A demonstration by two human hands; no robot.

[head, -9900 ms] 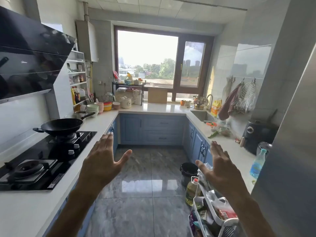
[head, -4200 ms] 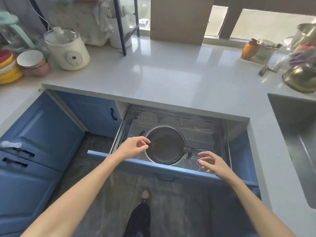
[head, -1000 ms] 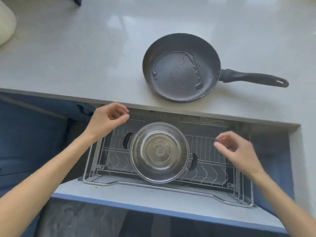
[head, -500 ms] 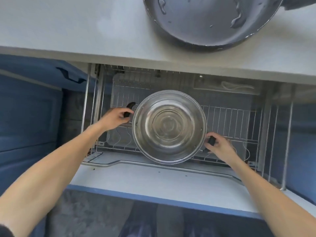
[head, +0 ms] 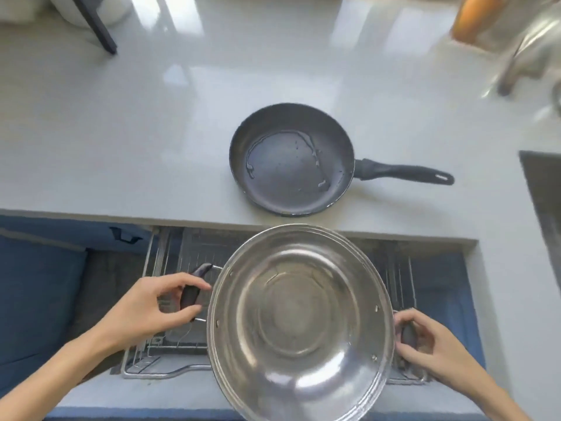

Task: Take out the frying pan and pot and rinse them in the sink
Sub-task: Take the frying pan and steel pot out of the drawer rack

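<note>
A shiny steel pot (head: pixel 300 323) hangs above the open drawer, held by both of its dark side handles. My left hand (head: pixel 148 311) grips the left handle and my right hand (head: pixel 425 344) grips the right one. The pot is empty and fills the lower middle of the view. A dark frying pan (head: pixel 291 159) lies on the grey counter (head: pixel 121 132) just beyond the pot, its black handle pointing right. A few streaks of liquid show inside the pan.
The pulled-out drawer holds a wire rack (head: pixel 170 344) under the pot, between blue cabinet fronts (head: pixel 36 293). The sink (head: pixel 543 202) shows at the right edge. An orange bottle (head: pixel 470 19) and blurred shiny items stand at the back right, a dark rack leg (head: pixel 97 25) at the back left.
Both hands have lifted the pot up out of the drawer rack, so it looks larger and closer. The view has tilted up and the whole frying pan is back in sight.
</note>
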